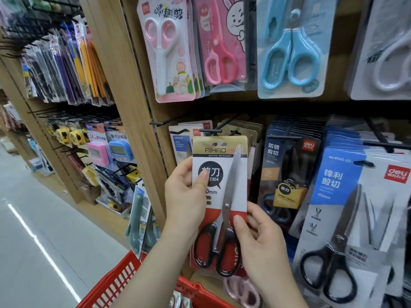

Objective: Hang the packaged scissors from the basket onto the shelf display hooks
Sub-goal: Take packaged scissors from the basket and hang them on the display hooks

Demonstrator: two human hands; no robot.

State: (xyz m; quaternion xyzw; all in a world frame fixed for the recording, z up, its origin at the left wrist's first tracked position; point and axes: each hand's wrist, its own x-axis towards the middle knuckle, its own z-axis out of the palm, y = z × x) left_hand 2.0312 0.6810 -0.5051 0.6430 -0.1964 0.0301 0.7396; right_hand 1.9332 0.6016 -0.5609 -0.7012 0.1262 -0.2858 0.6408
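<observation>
Pinching the packaged scissors (219,196) in my left hand (186,196) and right hand (260,236) below the hook (214,130), I must next thread its slot (220,144).

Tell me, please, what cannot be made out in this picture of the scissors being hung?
Head view only:
- The size printed on the AIHAO pack: the left hand covers its first digits with the thumb.
- The packs behind it: the held pack hides most of them.
- The contents of the red basket: the forearms and the bottom edge cut them off.
- The white scissors, top right: cut by the frame edge.
</observation>
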